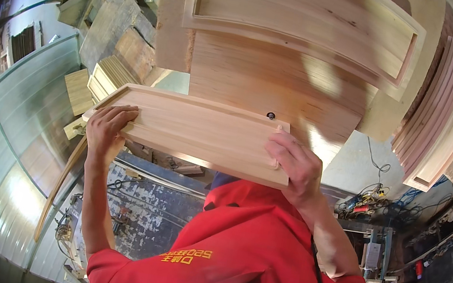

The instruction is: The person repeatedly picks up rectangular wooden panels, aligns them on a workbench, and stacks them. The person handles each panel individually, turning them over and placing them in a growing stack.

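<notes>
**Q:** What do you have on the head view?

**A:** I see a pale wooden panel [193, 127], long and slightly arched, with a raised border. It is held up in front of a red shirt [244, 251]. My left hand [108, 130] is wrapped over its left end, fingers curled across the face. My right hand [293, 167] is closed on the right end, thumb on the near edge. Both hands hold the panel, and neither is free.

**Q:** Where is the panel relative to everything else?

**A:** It is in the air and resting on nothing. Behind it is a larger framed panel [305, 18] of the same wood. To the right a stack of curved boards [444, 116] leans on edge, with a tangle of cables [373, 203] below it. A small dark knob [270, 115] shows at the panel's far edge (the lens bends things too much for me to tell whether it touches the panel).

**Q:** Which step is this?

**A:** I judge it to be mid-handling. The piece is lifted and level between both hands, and it hasn't been set down on any tabletop.

**Q:** What does the next move need?

**A:** It needs an even hold at both ends so the panel doesn't twist. The right end also has to stay clear of the leaning stack.
</notes>
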The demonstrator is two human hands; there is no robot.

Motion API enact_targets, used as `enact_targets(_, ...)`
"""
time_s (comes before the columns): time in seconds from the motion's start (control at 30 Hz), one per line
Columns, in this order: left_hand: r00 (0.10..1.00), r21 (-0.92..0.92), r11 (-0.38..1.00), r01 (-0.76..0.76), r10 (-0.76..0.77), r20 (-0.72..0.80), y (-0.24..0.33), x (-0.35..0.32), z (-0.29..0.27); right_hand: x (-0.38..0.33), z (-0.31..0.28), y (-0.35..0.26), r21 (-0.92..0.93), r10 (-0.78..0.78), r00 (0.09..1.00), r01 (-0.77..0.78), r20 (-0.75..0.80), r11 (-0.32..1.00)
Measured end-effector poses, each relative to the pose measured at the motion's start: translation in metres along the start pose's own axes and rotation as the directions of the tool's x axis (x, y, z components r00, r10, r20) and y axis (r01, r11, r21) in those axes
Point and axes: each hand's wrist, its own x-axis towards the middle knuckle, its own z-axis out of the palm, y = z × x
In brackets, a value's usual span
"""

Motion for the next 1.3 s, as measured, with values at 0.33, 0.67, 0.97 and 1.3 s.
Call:
enact_targets(0.33, 0.999, 0.029, 0.999, 0.023, -0.022, -0.029, -0.041, -0.014, -0.002, 0.018, 0.031, -0.017, 0.038, -0.008, 1.0, 0.007, 0.023, 0.999)
enact_targets(0.67, 0.989, 0.444, 0.895, -0.027, 0.088, -0.117, 0.094, -0.065, -0.162, 0.057, 0.037, -0.126, -0.01, -0.175, 0.984, 0.175, -0.039, 0.985)
enact_targets(0.97, 0.961, -0.064, 0.996, -0.054, 0.034, -0.274, 0.137, -0.087, -0.107, 0.048, 0.073, -0.052, 0.413, -0.251, 0.941, 0.326, -0.226, 0.85)
enact_targets(1.3, 0.998, -0.8, 0.6, -0.003, 0.047, 0.031, 0.072, -0.015, 0.019, 0.024, 0.066, -0.029, 0.34, -0.245, 0.945, 0.308, -0.216, 0.888)
